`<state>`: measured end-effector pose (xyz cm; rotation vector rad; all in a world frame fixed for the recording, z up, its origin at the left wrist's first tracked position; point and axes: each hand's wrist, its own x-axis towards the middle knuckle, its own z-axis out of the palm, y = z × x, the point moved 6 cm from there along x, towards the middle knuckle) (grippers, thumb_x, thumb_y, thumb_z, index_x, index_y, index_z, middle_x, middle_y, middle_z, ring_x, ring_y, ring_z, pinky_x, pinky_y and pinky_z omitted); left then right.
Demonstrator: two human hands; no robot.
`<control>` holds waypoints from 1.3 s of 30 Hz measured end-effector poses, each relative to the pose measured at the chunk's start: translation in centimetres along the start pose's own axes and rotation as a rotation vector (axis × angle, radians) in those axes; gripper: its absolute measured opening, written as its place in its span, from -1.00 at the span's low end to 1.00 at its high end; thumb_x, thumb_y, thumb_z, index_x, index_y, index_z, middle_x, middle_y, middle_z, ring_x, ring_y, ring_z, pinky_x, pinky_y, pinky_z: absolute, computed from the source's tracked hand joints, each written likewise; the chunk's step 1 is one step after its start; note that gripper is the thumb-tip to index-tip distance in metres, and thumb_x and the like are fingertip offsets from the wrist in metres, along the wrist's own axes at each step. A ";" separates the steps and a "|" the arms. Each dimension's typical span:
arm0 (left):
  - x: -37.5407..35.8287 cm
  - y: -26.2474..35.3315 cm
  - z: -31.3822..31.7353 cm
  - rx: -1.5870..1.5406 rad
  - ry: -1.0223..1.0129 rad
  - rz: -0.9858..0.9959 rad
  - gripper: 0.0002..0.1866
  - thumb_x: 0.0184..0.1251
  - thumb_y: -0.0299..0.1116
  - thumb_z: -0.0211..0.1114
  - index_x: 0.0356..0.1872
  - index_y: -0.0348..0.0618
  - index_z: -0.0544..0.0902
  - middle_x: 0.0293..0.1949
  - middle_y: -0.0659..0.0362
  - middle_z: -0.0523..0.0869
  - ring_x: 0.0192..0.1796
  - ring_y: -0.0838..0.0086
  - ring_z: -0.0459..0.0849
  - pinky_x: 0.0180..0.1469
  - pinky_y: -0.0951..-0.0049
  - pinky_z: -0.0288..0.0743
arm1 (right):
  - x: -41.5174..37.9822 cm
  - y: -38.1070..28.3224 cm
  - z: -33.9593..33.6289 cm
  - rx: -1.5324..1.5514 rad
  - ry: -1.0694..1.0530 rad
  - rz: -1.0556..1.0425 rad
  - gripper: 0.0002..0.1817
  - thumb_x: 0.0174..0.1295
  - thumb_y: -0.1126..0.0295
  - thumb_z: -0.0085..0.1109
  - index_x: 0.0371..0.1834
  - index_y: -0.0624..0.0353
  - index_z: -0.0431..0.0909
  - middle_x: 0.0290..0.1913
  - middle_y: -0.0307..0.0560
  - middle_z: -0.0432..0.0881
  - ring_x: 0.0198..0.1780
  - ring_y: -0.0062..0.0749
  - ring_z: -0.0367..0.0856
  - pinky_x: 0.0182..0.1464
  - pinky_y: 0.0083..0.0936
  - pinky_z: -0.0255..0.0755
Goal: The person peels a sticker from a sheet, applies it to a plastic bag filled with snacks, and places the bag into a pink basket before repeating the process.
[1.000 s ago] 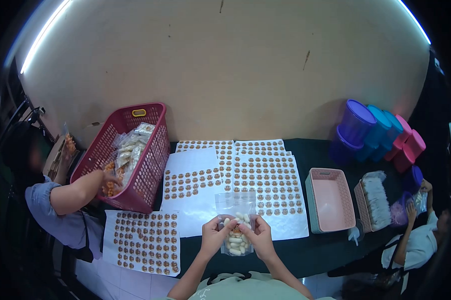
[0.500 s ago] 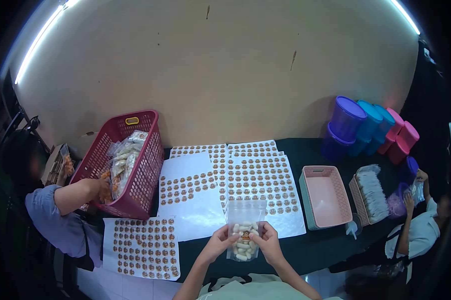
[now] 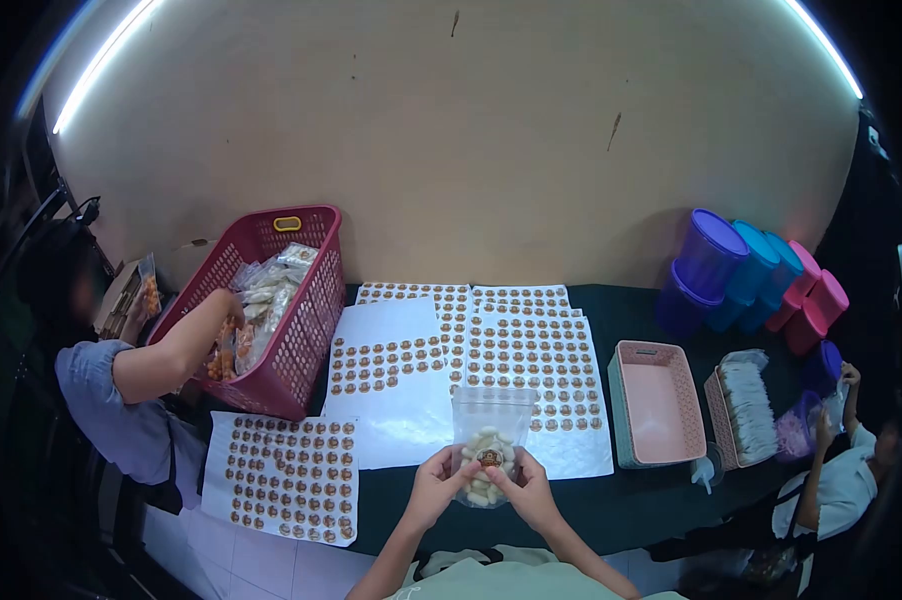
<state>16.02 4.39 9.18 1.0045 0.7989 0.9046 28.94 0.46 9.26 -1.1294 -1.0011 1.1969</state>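
A clear zip pouch [image 3: 491, 420] filled with white oval pieces hangs upright in front of me, a round brown sticker [image 3: 490, 458] on its lower front. My left hand [image 3: 439, 485] grips its left edge, the thumb near the sticker. On the right edge, my right hand [image 3: 523, 490] holds the same pouch, its thumb also by the sticker. Behind the pouch lie white sheets [image 3: 401, 430] with rows of the same round stickers. Another sticker sheet [image 3: 281, 475] is at the left front of the dark green table.
A red basket [image 3: 316, 320] of filled bags stands left, a person's arm [image 3: 176, 355] reaching into it. To the right are a pink basket [image 3: 661, 405], a basket of white packets [image 3: 746, 405], coloured tubs [image 3: 713, 245] and another person [image 3: 836, 480].
The camera view has shifted slightly. My thumbs have come closer together on the sticker. The left person's hand has moved further into the red basket.
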 end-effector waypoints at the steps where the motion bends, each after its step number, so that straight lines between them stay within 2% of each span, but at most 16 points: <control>1: -0.1 -0.3 -0.1 0.001 0.006 -0.001 -0.62 0.18 -0.38 0.24 -0.02 -0.35 0.46 -0.20 0.17 0.60 -0.19 0.64 0.55 -0.15 0.64 0.44 | -0.1 0.0 0.0 0.003 -0.004 0.003 -0.67 0.12 0.36 0.19 -0.11 0.29 0.40 -0.21 -0.15 0.54 -0.19 -0.62 0.50 -0.17 -0.66 0.41; 3: -0.1 -1.1 -0.3 0.096 -0.008 0.007 -0.67 0.22 -0.39 0.19 -0.03 -0.33 0.46 -0.21 0.19 0.60 -0.21 0.64 0.56 -0.16 0.64 0.45 | -0.4 0.5 -0.2 0.091 -0.025 0.121 -0.68 0.14 0.43 0.14 -0.06 0.31 0.38 -0.16 -0.13 0.54 -0.14 -0.59 0.50 -0.09 -0.62 0.41; 7: -0.3 -1.7 -0.3 0.104 -0.014 -0.028 -0.68 0.24 -0.37 0.17 -0.03 -0.32 0.46 -0.23 0.20 0.60 -0.23 0.65 0.56 -0.16 0.64 0.45 | -0.8 1.2 -0.6 0.100 -0.009 0.133 -0.71 0.15 0.45 0.12 -0.07 0.30 0.39 -0.15 -0.13 0.54 -0.15 -0.59 0.50 -0.09 -0.62 0.40; 13: -0.3 -1.2 0.8 0.021 -0.056 -0.031 -0.68 0.25 -0.34 0.16 -0.04 -0.31 0.46 -0.23 0.19 0.60 -0.22 0.64 0.56 -0.17 0.63 0.45 | -0.8 0.3 -0.7 0.118 0.021 0.080 -0.72 0.16 0.43 0.11 -0.10 0.30 0.38 -0.22 -0.18 0.53 -0.22 -0.65 0.49 -0.17 -0.67 0.40; 19: -0.1 -1.4 1.1 0.044 -0.032 -0.037 -0.62 0.20 -0.27 0.22 -0.04 -0.32 0.48 -0.20 0.18 0.60 -0.15 0.63 0.54 -0.13 0.60 0.44 | -0.8 0.8 -0.8 -0.028 -0.024 0.042 -0.71 0.13 0.38 0.16 -0.15 0.29 0.40 -0.30 -0.20 0.53 -0.26 -0.70 0.45 -0.22 -0.71 0.36; 21: -0.3 -1.0 1.2 0.251 -0.072 0.059 -0.67 0.20 -0.31 0.21 -0.07 -0.29 0.49 -0.23 0.21 0.60 -0.20 0.66 0.54 -0.18 0.62 0.45 | -0.7 0.5 -1.2 -0.101 0.019 0.033 -0.72 0.10 0.35 0.20 -0.22 0.29 0.42 -0.33 -0.20 0.53 -0.31 -0.72 0.44 -0.30 -0.75 0.34; 22: -0.4 -0.3 1.9 0.370 -0.149 0.129 -0.69 0.17 -0.31 0.24 -0.12 -0.28 0.52 -0.25 0.21 0.60 -0.22 0.68 0.52 -0.19 0.63 0.42 | -0.7 -0.2 -1.1 0.053 0.051 0.026 -0.73 0.07 0.34 0.24 -0.28 0.26 0.43 -0.37 -0.20 0.53 -0.34 -0.72 0.44 -0.35 -0.75 0.33; 25: -1.1 -0.5 2.6 0.428 -0.178 0.049 -0.64 0.08 -0.26 0.30 -0.13 -0.25 0.54 -0.30 0.18 0.60 -0.26 0.63 0.51 -0.18 0.57 0.42 | -0.8 -0.6 -2.1 -0.050 0.129 -0.082 -0.76 0.06 0.33 0.26 -0.35 0.24 0.44 -0.44 -0.23 0.54 -0.41 -0.73 0.45 -0.42 -0.75 0.34; 27: -1.2 0.6 3.1 0.490 -0.178 0.190 -0.63 0.07 -0.24 0.31 -0.14 -0.24 0.54 -0.33 0.19 0.59 -0.27 0.62 0.51 -0.19 0.57 0.41 | -1.1 -0.7 -2.0 -0.074 0.130 -0.049 -0.76 0.05 0.33 0.28 -0.36 0.23 0.46 -0.50 -0.27 0.53 -0.45 -0.74 0.45 -0.45 -0.75 0.34; 30: -1.2 1.4 3.3 0.573 -0.139 0.218 -0.66 0.06 -0.24 0.31 -0.19 -0.24 0.56 -0.38 0.19 0.59 -0.35 0.61 0.52 -0.26 0.60 0.41 | -1.2 -0.7 -2.4 -0.066 0.151 -0.053 -0.77 0.04 0.33 0.28 -0.37 0.23 0.48 -0.54 -0.30 0.53 -0.51 -0.74 0.44 -0.49 -0.77 0.32; 33: -1.0 0.6 3.0 0.577 -0.107 0.242 -0.69 0.08 -0.26 0.30 -0.21 -0.24 0.58 -0.37 0.19 0.59 -0.34 0.63 0.52 -0.27 0.62 0.40 | -0.8 -0.3 -2.7 -0.139 0.134 -0.063 -0.75 0.04 0.34 0.28 -0.31 0.23 0.48 -0.48 -0.28 0.54 -0.46 -0.73 0.45 -0.44 -0.77 0.33; 35: -1.1 0.3 2.9 0.542 -0.084 0.238 -0.70 0.09 -0.27 0.30 -0.20 -0.23 0.59 -0.36 0.19 0.60 -0.33 0.63 0.52 -0.27 0.62 0.40 | -0.8 -0.3 -2.5 0.107 0.114 -0.073 -0.68 0.02 0.35 0.30 -0.22 0.24 0.44 -0.37 -0.25 0.53 -0.35 -0.69 0.47 -0.31 -0.74 0.34; 36: -1.0 0.0 2.7 0.457 -0.057 0.193 -0.69 0.09 -0.26 0.31 -0.18 -0.21 0.59 -0.34 0.19 0.61 -0.32 0.63 0.53 -0.26 0.63 0.40 | -0.8 -0.3 -2.7 0.108 0.110 -0.070 -0.68 0.02 0.35 0.30 -0.22 0.24 0.44 -0.37 -0.25 0.53 -0.35 -0.69 0.47 -0.31 -0.74 0.34; 37: -0.9 -0.2 2.4 0.372 -0.030 0.150 -0.69 0.09 -0.26 0.31 -0.16 -0.19 0.60 -0.31 0.19 0.62 -0.30 0.63 0.53 -0.25 0.63 0.39 | -0.6 -0.4 -2.6 0.073 0.041 -0.102 -0.63 0.01 0.34 0.31 -0.17 0.24 0.41 -0.30 -0.23 0.52 -0.27 -0.66 0.46 -0.23 -0.70 0.33; 38: -0.8 -0.4 2.2 0.353 -0.022 0.126 -0.67 0.08 -0.26 0.32 -0.14 -0.17 0.60 -0.30 0.17 0.62 -0.29 0.61 0.54 -0.23 0.62 0.39 | -0.5 -0.5 -2.7 0.039 -0.027 -0.135 -0.57 -0.01 0.34 0.33 -0.12 0.24 0.38 -0.24 -0.21 0.50 -0.19 -0.63 0.45 -0.14 -0.67 0.31; 39: -0.7 -0.6 1.9 0.334 -0.015 0.100 -0.66 0.07 -0.25 0.33 -0.13 -0.16 0.60 -0.29 0.15 0.63 -0.29 0.59 0.55 -0.22 0.62 0.39 | -0.5 -0.5 -2.6 0.041 -0.028 -0.135 -0.57 -0.01 0.34 0.33 -0.12 0.24 0.38 -0.24 -0.21 0.50 -0.19 -0.63 0.45 -0.14 -0.67 0.31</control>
